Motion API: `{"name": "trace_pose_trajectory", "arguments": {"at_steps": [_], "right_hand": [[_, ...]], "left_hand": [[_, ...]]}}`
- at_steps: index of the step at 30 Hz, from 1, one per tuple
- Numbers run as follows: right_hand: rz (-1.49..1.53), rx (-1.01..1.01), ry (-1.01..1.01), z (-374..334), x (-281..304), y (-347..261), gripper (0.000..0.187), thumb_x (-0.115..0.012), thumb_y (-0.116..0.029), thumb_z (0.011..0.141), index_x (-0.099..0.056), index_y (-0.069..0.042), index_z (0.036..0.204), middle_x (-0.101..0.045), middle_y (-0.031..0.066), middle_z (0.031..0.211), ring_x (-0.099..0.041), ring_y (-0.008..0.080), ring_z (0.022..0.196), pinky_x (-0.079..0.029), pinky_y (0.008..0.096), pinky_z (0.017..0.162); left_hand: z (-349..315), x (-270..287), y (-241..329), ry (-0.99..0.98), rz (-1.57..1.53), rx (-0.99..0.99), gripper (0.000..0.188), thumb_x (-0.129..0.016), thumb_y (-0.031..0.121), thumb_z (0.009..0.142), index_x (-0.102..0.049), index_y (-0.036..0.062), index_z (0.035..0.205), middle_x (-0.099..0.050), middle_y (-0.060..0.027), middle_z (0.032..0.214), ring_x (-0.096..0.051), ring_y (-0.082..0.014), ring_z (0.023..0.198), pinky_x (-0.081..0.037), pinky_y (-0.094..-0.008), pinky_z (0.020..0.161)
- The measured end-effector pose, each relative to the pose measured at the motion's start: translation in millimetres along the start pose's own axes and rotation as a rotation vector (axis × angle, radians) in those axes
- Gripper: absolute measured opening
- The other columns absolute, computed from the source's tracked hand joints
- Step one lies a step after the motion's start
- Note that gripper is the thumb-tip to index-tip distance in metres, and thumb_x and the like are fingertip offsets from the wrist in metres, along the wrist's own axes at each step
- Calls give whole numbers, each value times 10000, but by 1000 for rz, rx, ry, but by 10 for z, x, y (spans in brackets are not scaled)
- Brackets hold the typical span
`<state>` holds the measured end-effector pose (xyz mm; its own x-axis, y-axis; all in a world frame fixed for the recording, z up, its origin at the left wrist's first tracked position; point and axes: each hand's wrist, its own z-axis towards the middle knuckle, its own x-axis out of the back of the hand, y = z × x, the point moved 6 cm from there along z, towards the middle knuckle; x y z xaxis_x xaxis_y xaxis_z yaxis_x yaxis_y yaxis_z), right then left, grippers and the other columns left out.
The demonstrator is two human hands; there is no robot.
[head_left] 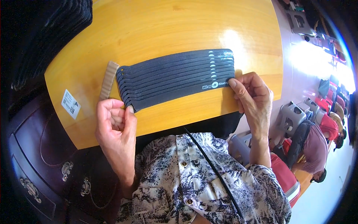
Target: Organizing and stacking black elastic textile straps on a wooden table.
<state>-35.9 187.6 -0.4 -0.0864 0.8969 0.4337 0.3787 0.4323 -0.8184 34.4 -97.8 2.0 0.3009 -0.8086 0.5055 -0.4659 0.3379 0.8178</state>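
Several black fabric straps [171, 76] lie fanned out in overlapping rows on the yellow wooden table, their left ends stepped and their right ends printed in white. My left hand [116, 125] pinches the nearest strap's left end between thumb and fingers. At the opposite end, the thumb and fingers of my right hand [253, 95] are closed on the same strap's right corner. A corrugated tan cardboard strip [109, 80] lies just beyond my left hand, beside the straps' left ends.
A white printed sticker [70, 104] is on the table [164, 26] at the left. Dark piled fabric [48, 33] stands at the far left. A dark cabinet [41, 138] with metal handles is near left. At the right are grey stools [294, 117] and seated people [311, 145].
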Motion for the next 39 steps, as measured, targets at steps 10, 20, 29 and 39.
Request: {"name": "trace_pose_trajectory", "arguments": {"at_steps": [10,20,29,39], "right_hand": [[-102,14,-30,173,78,-92,247,-758,-163,822,-551,-30,793,-515,-27,550,-425,11,469,-294,190,390],[-61,14,-152,288,36,-25,213,-754,-161,822,-576,-43,809,-514,-54,576,-416,5,461,-279,177,386],[-237,389,-270,-116,-550,-438,209,-697,-199,864,-663,-6,792,-589,69,639,-517,119,545,-423,294,525],[39,-129,-460,252,-650,-220,459,-590,-420,929,-673,-26,709,-678,79,634,-629,109,488,-450,193,441]], "left_hand": [[8,12,8,-9,-5,15,157,-631,-45,835,-522,21,925,-515,9,693,-450,-44,583,-392,-204,554],[68,17,-136,-74,-81,23,162,-641,11,869,-524,26,979,-521,6,717,-474,-60,614,-415,-209,576],[-121,-185,89,-22,-102,-346,84,-660,34,875,-607,5,934,-623,-59,763,-576,-97,637,-468,-242,570],[175,-295,-65,-419,-387,25,124,-616,109,926,-599,-10,894,-630,-42,773,-614,-96,669,-501,-224,571]]}}
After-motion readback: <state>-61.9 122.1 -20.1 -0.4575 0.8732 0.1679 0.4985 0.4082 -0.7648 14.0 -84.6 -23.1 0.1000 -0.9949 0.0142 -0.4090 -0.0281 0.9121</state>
